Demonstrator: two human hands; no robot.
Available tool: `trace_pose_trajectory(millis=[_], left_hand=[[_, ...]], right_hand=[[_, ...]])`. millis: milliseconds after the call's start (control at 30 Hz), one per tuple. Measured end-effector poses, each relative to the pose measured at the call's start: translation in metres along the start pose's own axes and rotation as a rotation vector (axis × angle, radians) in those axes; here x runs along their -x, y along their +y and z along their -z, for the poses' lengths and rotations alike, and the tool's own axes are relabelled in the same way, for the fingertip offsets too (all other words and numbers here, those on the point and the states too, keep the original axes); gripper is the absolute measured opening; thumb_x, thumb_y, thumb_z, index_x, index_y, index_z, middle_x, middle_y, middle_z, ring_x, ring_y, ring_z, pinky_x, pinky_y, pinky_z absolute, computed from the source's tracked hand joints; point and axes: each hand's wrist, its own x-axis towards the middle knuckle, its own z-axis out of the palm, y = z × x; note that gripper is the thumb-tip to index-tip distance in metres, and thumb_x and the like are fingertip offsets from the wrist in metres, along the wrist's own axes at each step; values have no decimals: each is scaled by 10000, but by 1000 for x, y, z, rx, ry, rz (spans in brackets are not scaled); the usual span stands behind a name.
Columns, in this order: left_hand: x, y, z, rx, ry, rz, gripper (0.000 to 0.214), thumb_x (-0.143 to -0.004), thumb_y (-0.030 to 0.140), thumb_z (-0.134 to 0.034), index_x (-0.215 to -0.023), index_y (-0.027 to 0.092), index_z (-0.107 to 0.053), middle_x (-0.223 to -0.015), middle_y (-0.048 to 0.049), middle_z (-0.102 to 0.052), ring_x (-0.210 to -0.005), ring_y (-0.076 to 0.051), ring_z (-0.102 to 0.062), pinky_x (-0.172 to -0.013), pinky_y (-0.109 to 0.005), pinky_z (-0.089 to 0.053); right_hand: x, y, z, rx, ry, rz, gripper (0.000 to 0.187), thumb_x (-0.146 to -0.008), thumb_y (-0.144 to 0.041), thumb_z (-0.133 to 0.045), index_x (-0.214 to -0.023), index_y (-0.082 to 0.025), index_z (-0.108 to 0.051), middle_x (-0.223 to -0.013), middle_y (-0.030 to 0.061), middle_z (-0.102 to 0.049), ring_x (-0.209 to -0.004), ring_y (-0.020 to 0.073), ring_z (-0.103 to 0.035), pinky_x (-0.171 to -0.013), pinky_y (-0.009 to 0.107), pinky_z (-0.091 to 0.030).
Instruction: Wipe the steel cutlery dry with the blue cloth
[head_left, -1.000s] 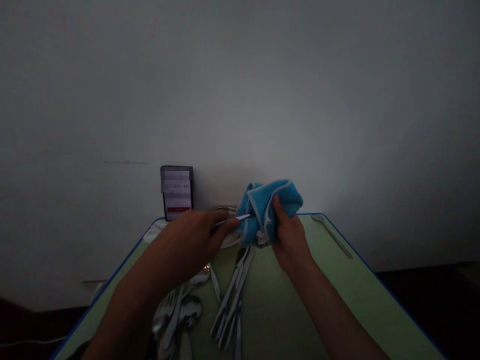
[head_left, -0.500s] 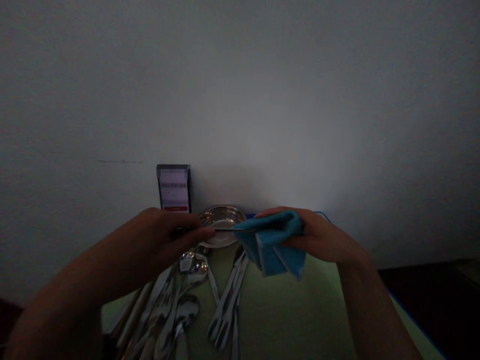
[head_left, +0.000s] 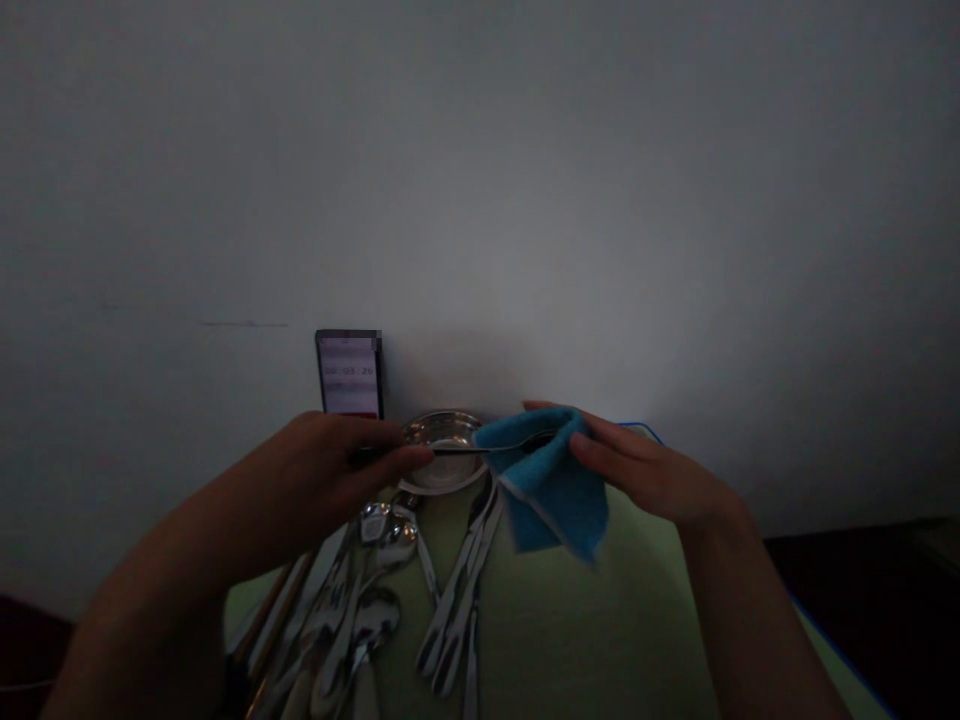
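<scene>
The wall filled most of the view, with the green table against it. Over the table, the right hand and the left hand were apart, each at its own side. The blue cloth was in the right hand's fingers, thumb on the near side, its lower corners hanging. Behind and between the hands, the bowl stood by the wall. The phone was propped just left of it, its lower edge hidden by the left hand. Loose cutlery lay nearer. The utensil, seemingly a spoon, was level in the air: the left fingers gripped its handle, and its far end sat in the cloth's fold.
</scene>
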Motion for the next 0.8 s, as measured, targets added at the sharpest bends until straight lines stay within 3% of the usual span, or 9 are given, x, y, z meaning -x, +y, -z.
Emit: trace_pose_trajectory(millis=[167, 300, 433, 567, 700, 800], left_hand=[[0, -2, 1, -19, -104, -24, 406, -856, 497, -404, -781, 208, -679, -629, 12, -661, -549, -126, -585, -514, -211, -390], [-1, 1, -1, -42, -102, -31, 429, -858, 499, -392, -689, 194, -642, -529, 22, -585, -472, -110, -521, -464, -216, -346], [-3, 5, -5, -115, -78, -57, 420, -858, 478, -384, -677, 189, -630, -519, 13, -567, -459, -112, -501, -469, -231, -329], [-3, 4, -7, -177, -69, -58, 428, -858, 486, -376, -692, 185, -630, -543, -3, -583, -484, -124, -514, -479, -240, -323], [-3, 3, -6, -117, -64, -66, 422, -861, 487, -383, -733, 192, -655, -563, 7, -599, -485, -114, -520, -486, -231, -326], [-3, 4, -5, -57, -62, -51, 404, -860, 491, -394, -784, 209, -673, -543, 29, -589, -475, -104, -518, -482, -220, -329]], right_hand=[[2, 1, 3, -83, 12, -3, 464, -836, -396, -527, -1287, -308, -458, -1237, 8, -581, -1120, 194, -540, -907, 347, -445], [-3, 1, 5, 148, -24, 85, 409, -812, -295, -563, -1220, -278, -542, -1129, 3, -644, -986, 185, -602, -832, 314, -477], [-12, 1, 0, 419, 108, 42, 228, -787, -288, -582, -986, -239, -682, -850, -5, -700, -761, 178, -626, -660, 283, -480], [-18, 0, -8, 555, 202, 60, 166, -736, -274, -641, -885, -217, -688, -786, -8, -683, -697, 157, -591, -631, 268, -440], [-20, 2, -9, 525, 269, 64, 153, -693, -305, -684, -799, -197, -664, -716, -18, -639, -654, 140, -552, -586, 250, -410], [-20, 6, -9, 322, 329, 20, 201, -689, -382, -680, -757, -195, -647, -698, -15, -637, -636, 143, -560, -559, 249, -420]])
